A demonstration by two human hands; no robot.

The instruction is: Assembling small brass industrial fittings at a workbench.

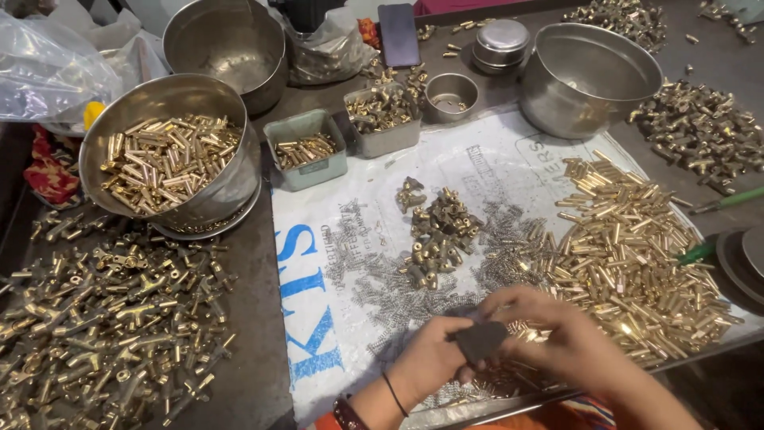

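while both hands [509, 342] pinch a dark piece [480, 340]; brass tubes [629, 239] beside.

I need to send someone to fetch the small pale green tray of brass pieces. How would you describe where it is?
Find the big steel bowl heaped with brass tubes at the table's left. Just to its right, at the white printed sheet's top corner, sits the pale green rectangular tray. Its grey neighbour further right is fuller and taller.

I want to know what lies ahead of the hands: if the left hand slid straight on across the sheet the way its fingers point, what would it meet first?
The left hand points up and right, into the dark grey piece pinched with the right hand. Beyond it lie small springs, then the brass tube heap. Depth is unclear.
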